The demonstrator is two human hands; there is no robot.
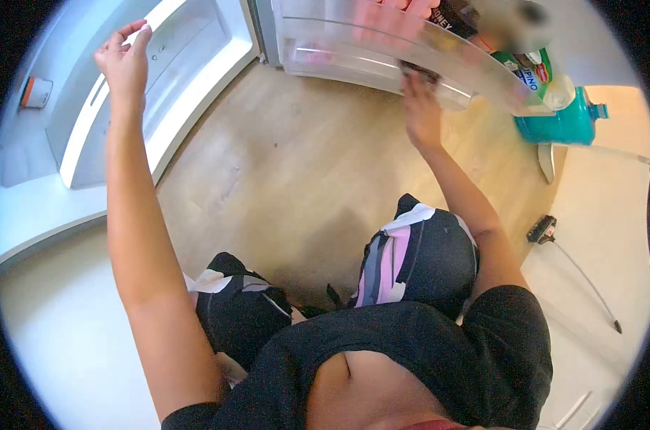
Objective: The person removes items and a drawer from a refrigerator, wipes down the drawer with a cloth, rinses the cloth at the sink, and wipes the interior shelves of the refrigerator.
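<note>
My left hand (126, 61) is raised in front of the open fridge compartment, beside the white-rimmed clear drawer (168, 61). Its thumb and fingertips are drawn together; whatever they may hold is too small to tell. On the other side, my right hand (421, 107) reaches to the lower bin (346, 66) of the open fridge door. Its fingers, slightly blurred, close on a small dark brown item (426, 72) at the bin's front, of a kind I cannot make out. A few small drops or specks (157, 50) show on the drawer.
The upper door bin (475, 61) carries pink items (393, 18), a dark honey container (450, 16) and a green-labelled pack (529, 72). A teal water jug (561, 122) and a long-handled brush (543, 229) are at right. An orange-and-white tub (36, 93) sits inside the fridge.
</note>
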